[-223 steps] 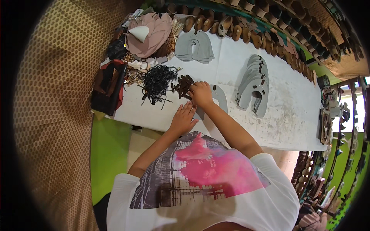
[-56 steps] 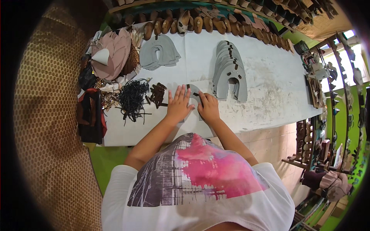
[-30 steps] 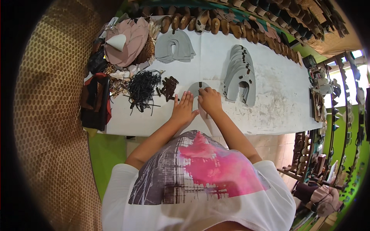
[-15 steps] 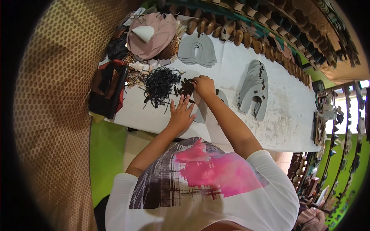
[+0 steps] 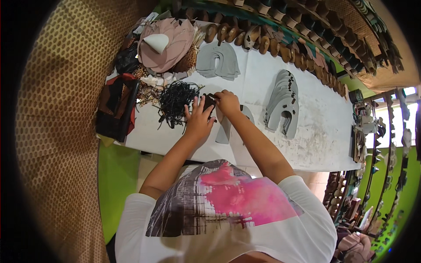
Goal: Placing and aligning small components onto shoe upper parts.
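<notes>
Through the head view I have both hands over the table point(image 5: 320, 151), at the brown strips point(image 5: 209, 103). These lie in a loose heap just right of the black strings point(image 5: 176, 101). My left hand point(image 5: 198, 126) lies palm down at the heap's near side, fingers spread and gripping nothing that I can see; they hide part of the strips. My right hand point(image 5: 228, 103) reaches in at the heap's right edge with its fingertips drawn together. I cannot tell whether they pinch a strip or only touch one.

The grey arch point(image 5: 223, 132) lies under my right wrist and forearm, which cover its middle, so one leg shows on each side. To its right, well apart, stands a fanned grey stack point(image 5: 282, 105) with dark bits on its upper faces. Beyond the heap I see a second grey stack point(image 5: 216, 62), with pink sheets point(image 5: 177, 48) to its left and a white cone point(image 5: 156, 43) on top of them. Wooden lasts point(image 5: 264, 44) line the far edge.
</notes>
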Demonstrator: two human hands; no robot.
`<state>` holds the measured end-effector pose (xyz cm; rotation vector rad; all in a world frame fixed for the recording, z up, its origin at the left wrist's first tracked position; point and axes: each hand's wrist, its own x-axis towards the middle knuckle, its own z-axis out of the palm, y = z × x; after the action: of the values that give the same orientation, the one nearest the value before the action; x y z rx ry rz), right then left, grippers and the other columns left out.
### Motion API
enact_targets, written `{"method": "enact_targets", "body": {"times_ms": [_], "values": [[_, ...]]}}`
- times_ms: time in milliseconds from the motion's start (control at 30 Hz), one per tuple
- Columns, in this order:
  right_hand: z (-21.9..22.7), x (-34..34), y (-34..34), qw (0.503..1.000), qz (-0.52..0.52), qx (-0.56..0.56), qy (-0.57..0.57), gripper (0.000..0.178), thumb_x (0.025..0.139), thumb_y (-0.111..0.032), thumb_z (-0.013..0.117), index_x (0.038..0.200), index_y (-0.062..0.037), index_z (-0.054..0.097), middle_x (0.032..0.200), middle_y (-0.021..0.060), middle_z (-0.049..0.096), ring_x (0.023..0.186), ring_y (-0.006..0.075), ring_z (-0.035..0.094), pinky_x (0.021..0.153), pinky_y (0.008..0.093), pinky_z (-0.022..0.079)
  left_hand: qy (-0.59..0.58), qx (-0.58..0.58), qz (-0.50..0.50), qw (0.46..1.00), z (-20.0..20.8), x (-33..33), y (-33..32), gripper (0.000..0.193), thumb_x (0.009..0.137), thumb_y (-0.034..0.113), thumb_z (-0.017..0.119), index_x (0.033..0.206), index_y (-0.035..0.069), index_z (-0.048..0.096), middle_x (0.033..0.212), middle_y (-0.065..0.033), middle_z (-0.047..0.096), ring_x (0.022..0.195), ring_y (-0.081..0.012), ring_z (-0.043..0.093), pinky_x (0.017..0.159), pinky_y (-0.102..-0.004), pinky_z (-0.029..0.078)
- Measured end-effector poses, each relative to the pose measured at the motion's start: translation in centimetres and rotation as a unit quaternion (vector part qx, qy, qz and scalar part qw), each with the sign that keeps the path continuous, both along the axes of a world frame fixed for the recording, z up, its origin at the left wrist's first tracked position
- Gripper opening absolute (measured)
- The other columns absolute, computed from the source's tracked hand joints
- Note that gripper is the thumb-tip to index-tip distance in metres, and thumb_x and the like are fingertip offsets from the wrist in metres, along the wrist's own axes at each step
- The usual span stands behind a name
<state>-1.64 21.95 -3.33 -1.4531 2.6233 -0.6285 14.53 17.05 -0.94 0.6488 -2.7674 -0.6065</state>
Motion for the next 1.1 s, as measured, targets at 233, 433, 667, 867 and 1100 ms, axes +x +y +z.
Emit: {"method": "enact_targets", "body": {"times_ms": [233, 433, 667, 867, 1100], "values": [[0.9, -0.4, 0.3, 0.999, -0.02, -0.024, -0.036, 0.013, 0.075, -0.018, 0.06, 0.082, -0.0082, 0.064, 0.081, 0.008, 0.063, 0.078, 0.0263, 0.06, 0.069, 0.0365, 0.048, 0.035, 0.03, 0.032, 0.998, -0.8, -1.2, -0.8, 0.042, 0.079, 0.029, 0.058, 0.119, 0.014, 0.054, 0.143, -0.0146, 0.025, 0.133, -0.037, 0.016, 0.1, -0.0636, 0.006], [3.9, -0.5, 4.1, 0.954, -0.021, -0.068, -0.292, 0.017, 0.077, -0.015, 0.06, 0.089, -0.0053, 0.064, 0.084, 0.0094, 0.065, 0.073, 0.0225, 0.061, 0.069, 0.0324, 0.047, 0.108, 0.038, 0.041, 0.993, 0.0, -2.8, -1.9, 0.038, 0.08, 0.029, 0.059, 0.114, 0.014, 0.058, 0.139, -0.0141, 0.031, 0.133, -0.037, 0.017, 0.1, -0.0631, 0.007], [3.1, -0.2, 9.1, 0.931, -0.056, -0.063, -0.356, 0.021, 0.078, -0.015, 0.063, 0.095, -0.0031, 0.064, 0.079, 0.0064, 0.065, 0.07, 0.0133, 0.059, 0.067, 0.0265, 0.047, 0.037, 0.021, -0.127, 0.991, 0.0, -4.8, 0.2, 0.012, 0.075, 0.026, 0.064, 0.076, 0.015, 0.069, 0.125, -0.004, 0.05, 0.132, -0.035, 0.019, 0.1, -0.0632, 0.008], [1.0, -2.2, 12.3, 0.915, -0.192, -0.121, -0.334, 0.024, 0.08, -0.023, 0.061, 0.094, -0.0039, 0.064, 0.079, 0.0098, 0.066, 0.068, 0.0172, 0.061, 0.064, 0.0276, 0.047, -0.004, 0.035, -0.083, 0.996, -0.5, -6.3, 2.7, 0.008, 0.072, 0.023, 0.064, 0.075, 0.017, 0.069, 0.119, -0.004, 0.05, 0.129, -0.0352, 0.025, 0.099, -0.0634, 0.014], [0.2, -2.3, 14.2, 0.919, -0.205, -0.087, -0.326, 0.025, 0.081, -0.027, 0.058, 0.093, -0.0051, 0.064, 0.079, 0.0101, 0.065, 0.071, 0.0207, 0.062, 0.065, 0.0299, 0.046, -0.012, 0.023, -0.023, 0.999, -1.0, -7.1, 3.8, 0.007, 0.069, 0.024, 0.067, 0.07, 0.016, 0.067, 0.117, -0.0051, 0.05, 0.121, -0.0341, 0.031, 0.095, -0.0632, 0.017]]}}
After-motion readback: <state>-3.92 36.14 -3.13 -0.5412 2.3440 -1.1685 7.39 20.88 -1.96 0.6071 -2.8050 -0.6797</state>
